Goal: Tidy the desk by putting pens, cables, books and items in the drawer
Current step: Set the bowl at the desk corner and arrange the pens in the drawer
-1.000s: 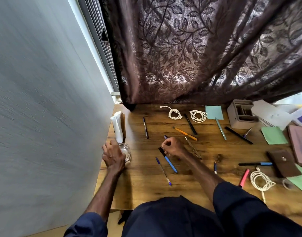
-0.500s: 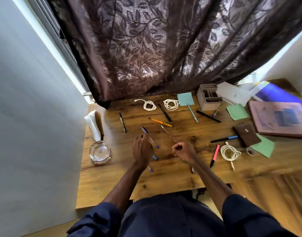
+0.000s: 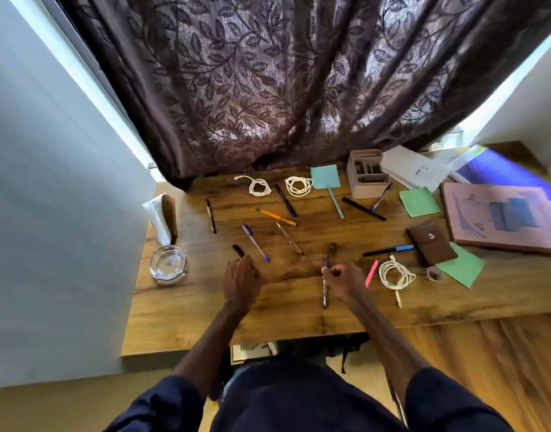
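Observation:
Several pens lie scattered on the wooden desk [image 3: 293,322]. My left hand [image 3: 241,282] is over the desk's front middle, back up, and a black-capped pen [image 3: 238,251] sticks out past its fingers; the grip itself is hidden. To the right, my right hand [image 3: 343,282] pinches a dark blue pen [image 3: 325,296] that points away from me. Between the hands lie a purple pen [image 3: 255,243] and a brown pen [image 3: 289,238]. A pink marker [image 3: 371,273] and a coiled white cable [image 3: 396,274] lie right of my right hand. No drawer shows clearly.
Farther back lie an orange pen [image 3: 275,216], two white cords [image 3: 297,186] and a desk organizer [image 3: 366,177]. A brown pouch [image 3: 431,243], green notes [image 3: 419,201] and a pink book [image 3: 502,218] sit right. A glass ashtray [image 3: 168,265] and napkin holder [image 3: 162,218] stand left by the wall.
The view has swung right. My left hand left the glass ashtray and came to the pens in the middle. My right hand moved right and took hold of the dark blue pen.

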{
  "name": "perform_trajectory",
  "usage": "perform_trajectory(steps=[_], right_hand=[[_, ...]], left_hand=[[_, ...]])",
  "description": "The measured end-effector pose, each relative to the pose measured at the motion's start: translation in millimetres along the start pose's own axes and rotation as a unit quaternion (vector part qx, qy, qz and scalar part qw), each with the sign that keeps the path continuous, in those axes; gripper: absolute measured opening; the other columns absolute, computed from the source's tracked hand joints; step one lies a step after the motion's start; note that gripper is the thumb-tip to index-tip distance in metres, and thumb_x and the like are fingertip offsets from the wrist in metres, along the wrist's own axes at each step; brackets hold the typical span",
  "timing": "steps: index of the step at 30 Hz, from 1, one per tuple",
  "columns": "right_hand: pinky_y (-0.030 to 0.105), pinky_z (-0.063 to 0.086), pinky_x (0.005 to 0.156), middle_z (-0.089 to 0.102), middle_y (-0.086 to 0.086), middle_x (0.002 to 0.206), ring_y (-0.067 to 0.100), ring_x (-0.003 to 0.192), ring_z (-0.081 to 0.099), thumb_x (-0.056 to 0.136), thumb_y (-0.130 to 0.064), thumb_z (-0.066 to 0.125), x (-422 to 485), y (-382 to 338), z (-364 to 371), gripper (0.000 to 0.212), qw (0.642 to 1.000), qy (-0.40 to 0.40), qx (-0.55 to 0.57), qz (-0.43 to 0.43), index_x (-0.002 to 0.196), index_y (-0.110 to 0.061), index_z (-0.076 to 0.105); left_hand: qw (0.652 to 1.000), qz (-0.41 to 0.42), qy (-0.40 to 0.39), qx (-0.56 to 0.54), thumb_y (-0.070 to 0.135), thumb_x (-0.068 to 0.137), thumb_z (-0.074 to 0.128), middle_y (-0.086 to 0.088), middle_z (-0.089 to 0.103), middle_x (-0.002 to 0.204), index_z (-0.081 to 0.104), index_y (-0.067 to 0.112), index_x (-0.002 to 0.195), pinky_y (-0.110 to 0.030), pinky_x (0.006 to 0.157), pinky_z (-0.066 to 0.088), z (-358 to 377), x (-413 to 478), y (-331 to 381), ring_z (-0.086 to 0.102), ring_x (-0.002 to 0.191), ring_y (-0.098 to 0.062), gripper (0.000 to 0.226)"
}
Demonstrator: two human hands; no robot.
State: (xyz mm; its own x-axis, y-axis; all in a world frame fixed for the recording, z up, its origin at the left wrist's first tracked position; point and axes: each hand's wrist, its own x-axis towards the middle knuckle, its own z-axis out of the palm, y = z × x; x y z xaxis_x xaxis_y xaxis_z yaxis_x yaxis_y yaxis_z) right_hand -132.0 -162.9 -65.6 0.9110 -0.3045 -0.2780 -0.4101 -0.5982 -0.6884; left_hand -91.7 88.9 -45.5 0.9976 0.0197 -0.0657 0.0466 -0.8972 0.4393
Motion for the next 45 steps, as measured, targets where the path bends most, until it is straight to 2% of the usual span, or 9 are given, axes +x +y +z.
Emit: perform_trajectory(steps=[5,8,11,17,20,27,34,38,45], right_hand=[[-0.002,0.033,0.055,0.077,0.002,0.083,0.005,0.069,0.065,0.077,-0.003,0.075,-8.3,9.8,1.0,0.009,0.999,-0.009,-0.034,-0.005,0.082,-0.01,0.079],[0.002,0.042,0.059,0.077,-0.002,0.079,0.001,0.066,0.064,0.075,-0.007,0.078,-10.8,10.1,1.5,0.007,0.999,-0.027,-0.037,-0.025,0.077,-0.013,0.079],[0.023,0.055,0.062,0.075,-0.005,0.074,0.002,0.064,0.066,0.076,-0.021,0.082,-7.2,11.2,1.4,0.006,0.999,-0.016,-0.038,-0.015,0.076,-0.016,0.078],[0.026,0.042,0.051,0.061,-0.004,0.052,0.011,0.049,0.058,0.079,-0.039,0.078,10.5,8.5,5.5,0.035,0.996,-0.007,-0.075,0.052,0.056,-0.016,0.066],[0.029,0.05,0.055,0.067,0.001,0.066,0.019,0.063,0.067,0.079,-0.044,0.074,20.7,6.2,15.8,0.033,0.99,-0.027,-0.107,0.083,0.064,-0.015,0.068],[0.029,0.055,0.063,0.07,-0.004,0.069,0.011,0.065,0.067,0.082,-0.024,0.074,42.5,-53.8,17.9,0.011,0.999,-0.005,-0.049,-0.012,0.075,-0.017,0.072],[0.009,0.044,0.053,0.069,-0.011,0.076,-0.004,0.064,0.06,0.085,-0.025,0.074,55.6,-67.0,12.2,0.009,0.999,0.013,-0.018,-0.023,0.087,-0.017,0.072],[0.005,0.043,0.052,0.062,-0.015,0.072,-0.008,0.063,0.057,0.085,-0.018,0.075,47.0,-56.1,5.7,0.006,1.0,0.022,-0.001,-0.009,0.086,-0.016,0.069],[0.028,0.055,0.063,0.07,-0.012,0.071,0.003,0.068,0.067,0.083,-0.026,0.077,35.7,-14.3,-15.6,0.008,0.996,0.068,0.045,0.033,0.08,-0.02,0.072]], left_hand=[[0.999,-0.036,0.026,0.002,0.011,0.078,0.065,0.001,0.07,0.076,0.066,0.019,0.079,-0.027,0.051,0.039,8.3,-23.4,-1.8,0.065,0.069,-0.021,0.009],[0.999,-0.045,0.022,0.003,0.011,0.077,0.065,0.004,0.068,0.075,0.064,0.022,0.076,-0.029,0.052,0.045,13.7,-30.0,-1.2,0.065,0.07,-0.018,0.01],[0.998,-0.065,0.011,-0.018,0.011,0.076,0.067,0.003,0.07,0.078,0.066,0.022,0.078,-0.03,0.056,0.05,14.7,-29.4,1.8,0.067,0.075,-0.019,0.012],[0.997,-0.065,-0.003,-0.044,0.009,0.08,0.068,0.002,0.072,0.083,0.07,0.018,0.087,-0.023,0.054,0.041,8.9,-18.3,6.1,0.067,0.074,-0.015,0.011],[0.998,-0.05,-0.012,-0.048,0.011,0.08,0.071,0.004,0.07,0.082,0.067,0.019,0.085,-0.017,0.05,0.036,4.8,-8.6,2.2,0.06,0.071,-0.008,0.01],[0.997,-0.055,-0.023,-0.059,0.015,0.08,0.067,0.007,0.069,0.078,0.068,0.022,0.083,-0.024,0.052,0.042,1.1,26.5,-8.6,0.064,0.069,-0.011,0.008],[0.988,-0.14,-0.055,-0.046,0.043,0.093,0.058,-0.014,0.067,0.098,0.065,0.009,0.098,-0.036,0.069,0.046,4.7,87.7,11.1,0.064,0.093,-0.035,0.035],[0.98,-0.157,-0.111,-0.058,0.024,0.087,0.063,-0.014,0.07,0.101,0.069,0.005,0.099,-0.035,0.066,0.048,5.5,111.8,16.3,0.068,0.093,-0.037,0.023],[0.984,-0.091,-0.114,-0.106,0.036,0.077,0.059,-0.006,0.066,0.06,0.073,0.012,0.068,-0.03,0.05,0.041,23.8,107.2,29.2,0.071,0.073,-0.027,0.028]])
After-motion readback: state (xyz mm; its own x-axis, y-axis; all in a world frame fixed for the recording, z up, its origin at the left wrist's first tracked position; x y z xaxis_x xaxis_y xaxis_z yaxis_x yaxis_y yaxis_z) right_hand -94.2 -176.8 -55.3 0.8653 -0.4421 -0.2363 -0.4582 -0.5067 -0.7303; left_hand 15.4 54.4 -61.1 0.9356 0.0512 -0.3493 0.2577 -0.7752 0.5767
